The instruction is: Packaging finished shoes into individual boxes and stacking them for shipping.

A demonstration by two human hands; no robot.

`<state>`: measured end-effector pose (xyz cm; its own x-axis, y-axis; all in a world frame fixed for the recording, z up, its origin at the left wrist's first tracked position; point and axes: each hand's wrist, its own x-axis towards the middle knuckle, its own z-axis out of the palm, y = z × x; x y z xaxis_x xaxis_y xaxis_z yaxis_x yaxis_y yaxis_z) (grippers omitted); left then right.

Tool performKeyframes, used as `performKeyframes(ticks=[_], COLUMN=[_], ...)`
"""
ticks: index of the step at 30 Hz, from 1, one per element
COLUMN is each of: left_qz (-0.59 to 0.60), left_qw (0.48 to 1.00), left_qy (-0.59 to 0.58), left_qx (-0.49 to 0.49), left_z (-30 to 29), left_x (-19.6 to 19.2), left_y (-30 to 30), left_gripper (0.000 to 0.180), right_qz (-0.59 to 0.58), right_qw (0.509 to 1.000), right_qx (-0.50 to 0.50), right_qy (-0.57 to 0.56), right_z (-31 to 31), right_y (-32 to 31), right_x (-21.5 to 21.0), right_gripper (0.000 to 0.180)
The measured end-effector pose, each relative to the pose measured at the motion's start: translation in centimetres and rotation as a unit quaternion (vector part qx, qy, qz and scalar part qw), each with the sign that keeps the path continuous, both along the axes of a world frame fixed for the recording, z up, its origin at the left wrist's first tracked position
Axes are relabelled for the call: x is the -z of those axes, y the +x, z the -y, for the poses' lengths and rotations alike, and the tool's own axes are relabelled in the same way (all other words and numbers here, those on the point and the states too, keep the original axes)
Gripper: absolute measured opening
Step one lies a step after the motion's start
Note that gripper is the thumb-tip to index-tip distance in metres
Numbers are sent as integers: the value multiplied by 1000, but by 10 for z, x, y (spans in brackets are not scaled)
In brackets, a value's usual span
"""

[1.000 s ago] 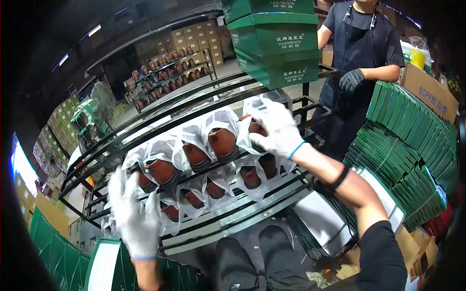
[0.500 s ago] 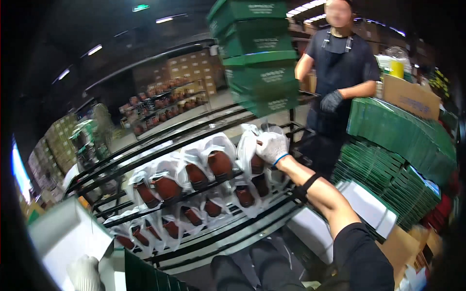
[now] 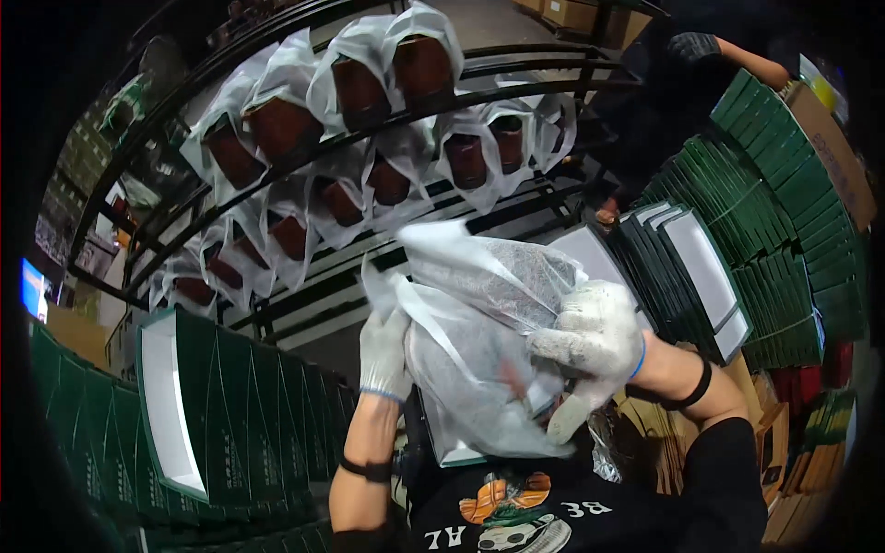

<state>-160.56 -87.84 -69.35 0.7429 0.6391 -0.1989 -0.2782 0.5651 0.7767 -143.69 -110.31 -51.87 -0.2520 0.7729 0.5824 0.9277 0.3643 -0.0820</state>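
Observation:
In front of my chest is a pair of shoe-like shapes in thin white cloth wraps (image 3: 461, 346); dark forms show through the fabric. My right hand (image 3: 597, 339), in a white knit glove with a blue cuff edge, is closed on the right end of the wraps, some fingers hidden. Against their left edge, my gloved left hand (image 3: 385, 355) grips the cloth, its fingertips partly behind it. Below the wraps, an open box with a white inside and green rim (image 3: 458, 455) peeks out near my shirt.
Ahead stands a black metal rack (image 3: 498, 89) with two rows of brown shoes (image 3: 422, 66) in white wraps. Green boxes (image 3: 267, 424) line up at lower left, and more green boxes (image 3: 714, 198) are stacked at right. A co-worker's dark-gloved hand (image 3: 693, 46) shows at upper right.
My right hand has come back from the rack's upper row to my chest with wrapped shoes. My left hand has moved from a white-lined box onto the wraps. The view has tilted down.

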Motion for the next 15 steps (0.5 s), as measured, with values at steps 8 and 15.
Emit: performKeyframes(ticks=[8,15], left_qz=[-476,-302], left_qw=[591,696], left_qy=[651,646], left_qx=[-28,-85], left_z=[-1,-6], left_x=[20,41], left_y=[14,31], left_gripper=[58,52], right_qz=[-43,70], right_qw=[938,890], right_qx=[-57,-127], right_qy=[-338,-433], right_z=[-122,-188], right_y=[23,24], right_x=[-105,98], right_gripper=[26,33])
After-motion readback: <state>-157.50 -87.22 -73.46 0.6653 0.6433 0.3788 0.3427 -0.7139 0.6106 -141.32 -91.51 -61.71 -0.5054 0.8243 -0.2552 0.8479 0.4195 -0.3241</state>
